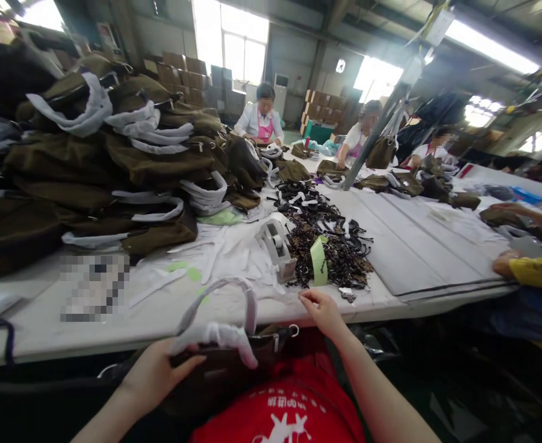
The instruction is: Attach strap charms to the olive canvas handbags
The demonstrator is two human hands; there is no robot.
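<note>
Hands at a bag-strewn desk

The left hand grips a wrapped handle of a dark bag; the right hand is at the edge of the desk, near a tape dispenser and black straps.

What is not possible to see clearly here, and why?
Head view:
- Whether the right hand pinches anything: too small and blurred.
- How the left hand closes: fingers partly hidden by the wrapped handle.
- The bottom edge of the nearest bag: lost in shadow.
- The wearer of the yellow sleeve: cut off by the right edge.
</note>
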